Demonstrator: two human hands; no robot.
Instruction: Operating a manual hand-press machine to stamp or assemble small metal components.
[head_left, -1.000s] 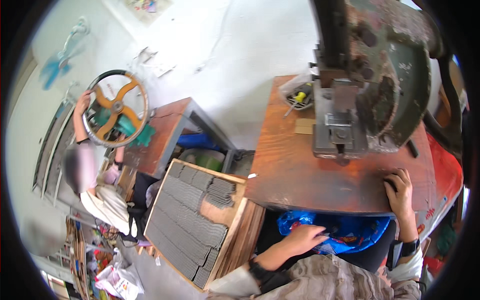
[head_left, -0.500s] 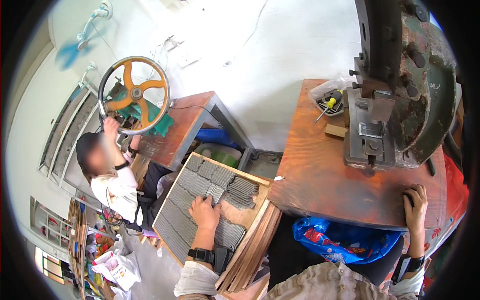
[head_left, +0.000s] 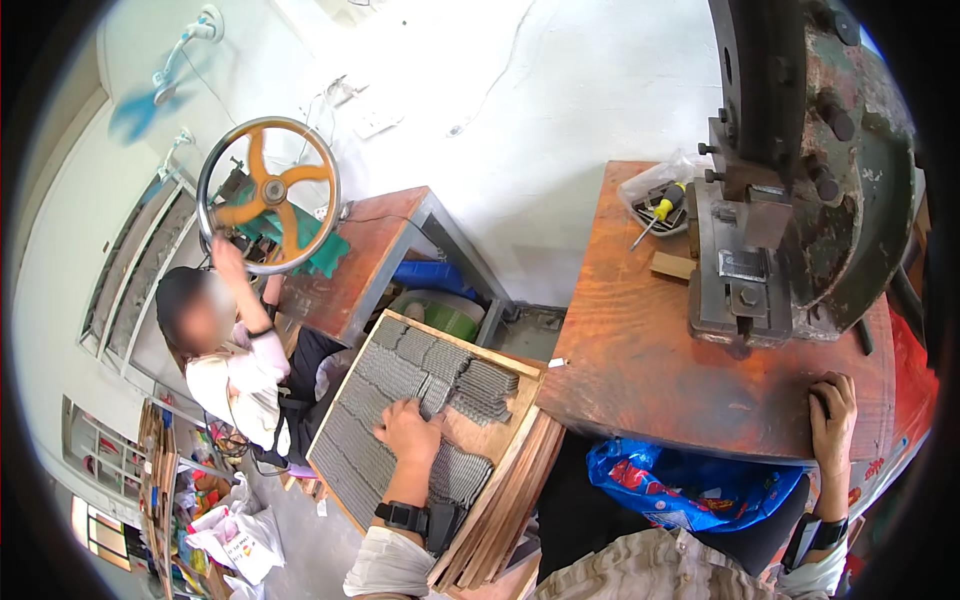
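Note:
My left hand (head_left: 408, 435) is over a shallow wooden tray (head_left: 520, 425) filled with rows of small grey ribbed metal pieces (head_left: 370, 400). Its fingers are bent and apart, touching the pieces beside a short, slightly raised stack (head_left: 434, 394). A bare patch of tray wood shows to the right of that hand. At the front right of the wooden bench (head_left: 640, 370), my right hand (head_left: 832, 420) rests on the edge with curled fingers. Something dark shows between its thumb and fingers, too small to make out.
A heavy press (head_left: 770, 200) with a steel die (head_left: 742, 265) stands on the bench. Beside it are a plastic tub of parts (head_left: 640, 190), a yellow-and-black screwdriver (head_left: 665, 205) and a wood block (head_left: 673, 264). A blue bag (head_left: 690, 490) hangs below. A person (head_left: 235, 360) works at a handwheel (head_left: 273, 190), left.
My left hand has shifted slightly left over the pieces, and its fingers have spread from the raised stack. My right hand stays at the bench edge. The other person's arm has lowered slightly.

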